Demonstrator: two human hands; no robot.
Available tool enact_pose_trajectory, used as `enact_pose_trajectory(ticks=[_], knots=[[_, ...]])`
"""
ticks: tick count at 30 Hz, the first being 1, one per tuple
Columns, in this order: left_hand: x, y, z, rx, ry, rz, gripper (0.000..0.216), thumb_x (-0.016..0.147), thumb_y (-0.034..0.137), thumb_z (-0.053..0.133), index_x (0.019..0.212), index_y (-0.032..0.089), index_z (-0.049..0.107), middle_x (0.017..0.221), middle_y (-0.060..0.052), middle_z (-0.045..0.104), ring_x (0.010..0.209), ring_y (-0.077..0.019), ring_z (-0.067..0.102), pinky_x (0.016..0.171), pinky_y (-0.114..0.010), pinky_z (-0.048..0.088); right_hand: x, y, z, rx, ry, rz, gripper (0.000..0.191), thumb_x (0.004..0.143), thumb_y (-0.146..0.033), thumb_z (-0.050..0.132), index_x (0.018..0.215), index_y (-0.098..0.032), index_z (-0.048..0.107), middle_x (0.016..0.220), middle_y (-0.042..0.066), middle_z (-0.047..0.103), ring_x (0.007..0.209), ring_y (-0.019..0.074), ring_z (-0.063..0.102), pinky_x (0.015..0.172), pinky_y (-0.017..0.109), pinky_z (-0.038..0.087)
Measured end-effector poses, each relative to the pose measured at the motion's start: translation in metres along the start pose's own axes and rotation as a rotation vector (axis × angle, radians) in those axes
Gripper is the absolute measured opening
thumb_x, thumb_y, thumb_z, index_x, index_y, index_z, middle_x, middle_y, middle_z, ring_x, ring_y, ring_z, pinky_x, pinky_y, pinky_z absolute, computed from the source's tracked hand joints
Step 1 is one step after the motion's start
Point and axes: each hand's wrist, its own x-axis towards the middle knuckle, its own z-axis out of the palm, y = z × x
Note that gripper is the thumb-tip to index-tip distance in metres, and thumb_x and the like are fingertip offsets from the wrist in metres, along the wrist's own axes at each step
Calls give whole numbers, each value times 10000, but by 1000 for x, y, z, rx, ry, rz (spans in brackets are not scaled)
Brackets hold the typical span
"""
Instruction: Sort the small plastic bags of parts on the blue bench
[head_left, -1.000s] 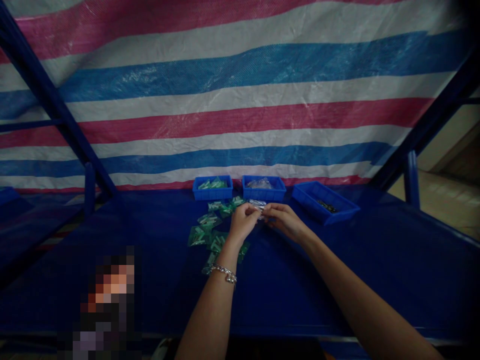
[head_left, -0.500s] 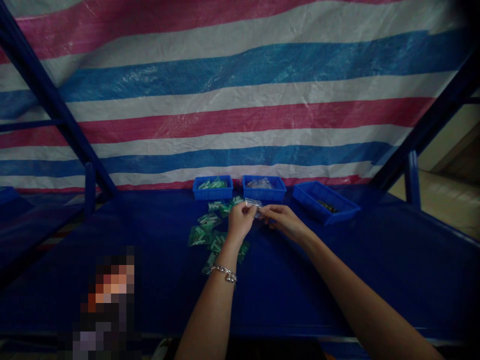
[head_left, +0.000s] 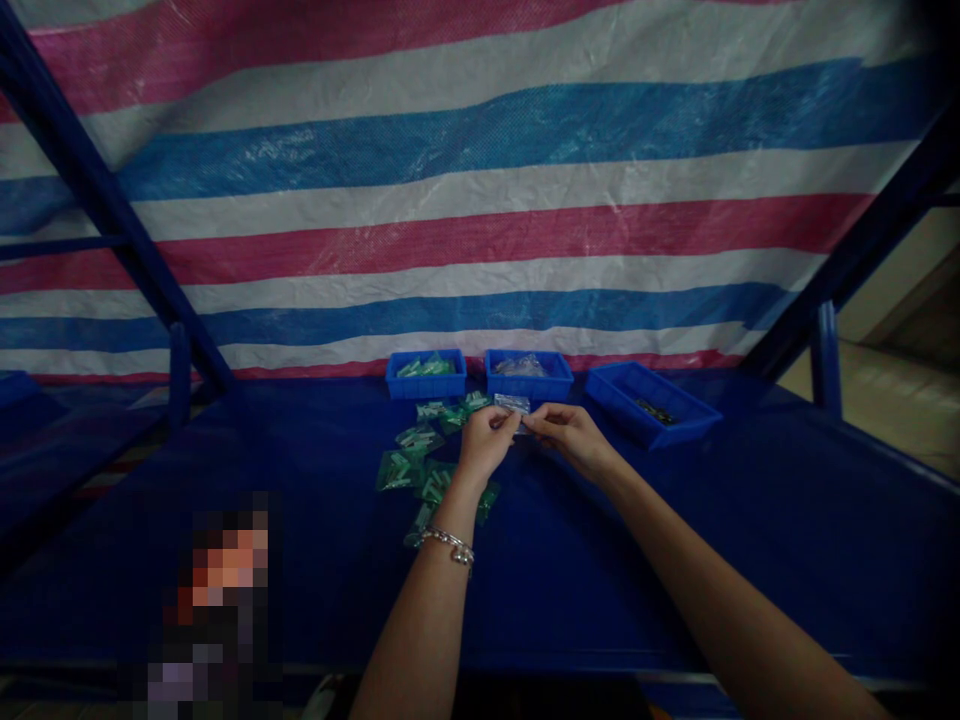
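a striped sheet point(head_left: 480, 230) in red, white and blue hangs behind a broad blue table point(head_left: 315, 590). slanting blue posts point(head_left: 127, 230) frame it at either side. near the table's far edge stand three blue bins: the right bin point(head_left: 679, 433), turned at an angle, holds small dark pieces; the middle bin point(head_left: 529, 387) holds clear plastic; the left bin point(head_left: 426, 387) holds green packets. more green packets point(head_left: 400, 470) lie in a loose cluster left of and partly behind the left hand point(head_left: 484, 440). that hand pinches a small clear bag point(head_left: 512, 403), thumb against fingers, in front of the middle bin. the right hand point(head_left: 568, 437) has its fingertips drawn together at the bag's right edge; whether they grip it i cannot tell. a silvery bracelet point(head_left: 448, 545) circles the left wrist.
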Motion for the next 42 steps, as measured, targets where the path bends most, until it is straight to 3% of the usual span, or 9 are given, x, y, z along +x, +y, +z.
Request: enact_pose_trajectory(ticks=[12,19,34,42], knots=[[-1,4,0,-24,-44,-30,145,737,213,541,793,101,614,702,-49,613,597,-103,540,534,-196,424,-1,-1,1,46,-14,2,196,608,-325,712,662,-181,591,603,-18,575,479,75,423,467,233,272],[1,-1,0,16,-3,-3,162,723,225,545,796,102,622,701,-58,625,613,-112,548,554,-209,416,-1,-1,2,36,-13,63,237,609,-346,708,765,-183,634,625,-10,590,474,73,422,459,234,274],[2,-2,-1,44,32,57,118,664,236,570,617,128,570,583,-1,563,591,-104,514,557,-199,372,-2,-1,1,50,-58,84,162,602,-282,690,715,-173,651,600,-9,562,511,81,440,463,226,273],[3,-6,1,81,-10,110,138,702,252,570,738,129,621,708,-46,629,653,-124,558,591,-214,410,-2,-4,2,94,17,61,180,567,-293,711,635,-164,607,589,-9,545,511,82,431,463,229,275]])
